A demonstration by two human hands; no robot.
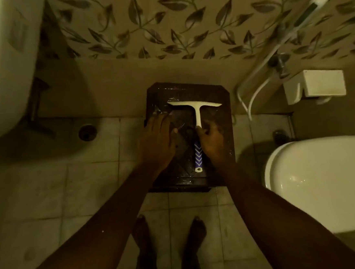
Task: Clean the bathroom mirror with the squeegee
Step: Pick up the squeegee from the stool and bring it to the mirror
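A dark-framed mirror (211, 93) lies flat on the tiled floor against the wall, wet streaks on its glass. On it lies the squeegee (197, 111), with its white blade toward the wall and its blue-and-white handle pointing back at me. My right hand (212, 144) is at the handle's right side, thumb and fingertips closed on it where white meets blue. My left hand (156, 144) lies flat on the mirror's left part with fingers spread, holding nothing.
A white basin (3, 63) hangs at the left above a floor drain (87, 132). At the right stand a toilet (324, 182), a white paper holder (321, 84) and a hose with spray handle (311, 7). My bare feet (170, 241) stand behind the mirror.
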